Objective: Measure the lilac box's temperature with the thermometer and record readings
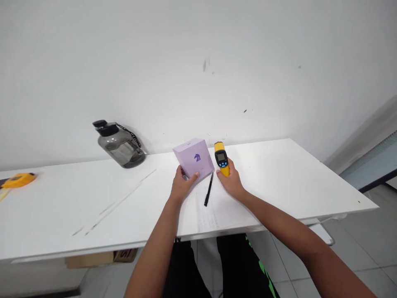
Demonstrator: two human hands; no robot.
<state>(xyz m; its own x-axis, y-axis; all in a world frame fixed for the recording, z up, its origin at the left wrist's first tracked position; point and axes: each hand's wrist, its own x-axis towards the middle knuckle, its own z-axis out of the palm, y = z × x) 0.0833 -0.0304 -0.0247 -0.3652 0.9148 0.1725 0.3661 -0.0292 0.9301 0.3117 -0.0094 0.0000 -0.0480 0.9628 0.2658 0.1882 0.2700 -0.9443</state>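
Note:
My left hand (183,182) grips the near left corner of a light purple box (196,159), thumb on its front face. The box has a dark purple horse-head mark and is tilted above the table. In my right hand (232,179) is a yellow and black infrared thermometer (221,158); its small grey screen and blue buttons face me, and its nose points toward the wall. Between my hands a black pen (209,190) lies on the white table (263,178), just below the box's lower right corner. The fingers behind the box and the thermometer's handle are partly hidden.
A grey see-through water bottle (120,145) with a black lid stands by the wall at the back left. At the far left lies a yellow tape measure (19,181). A cardboard box (93,259) sits below the table's front edge.

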